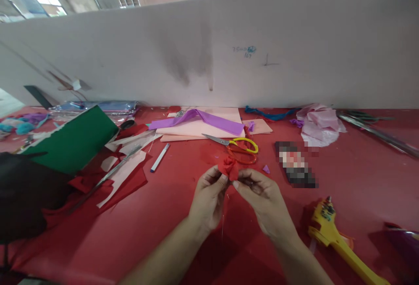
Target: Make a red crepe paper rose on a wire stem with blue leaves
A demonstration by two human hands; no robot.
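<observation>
A small red paper flower [229, 168] with layered, curled petals is held up above the red table. My left hand [209, 193] pinches it from the left, thumb against its base. From the right, the thumb and fingers of my right hand [258, 193] close on its lower edge. A thin pale thread or wire hangs below the flower between the hands. Just beyond the flower lie scissors [242, 144] with yellow and orange handles, their blades pointing left. A scrap of purple paper [266, 169] rests right of the hands.
A purple strip [196, 119] lies over peach sheets [203, 131] at the back. A white marker [160, 157] is to the left, near a green box [72, 141] and paper scraps. A yellow glue gun [337, 237] and blurred-out dark object [296, 165] lie right. A white partition [209, 53] stands behind.
</observation>
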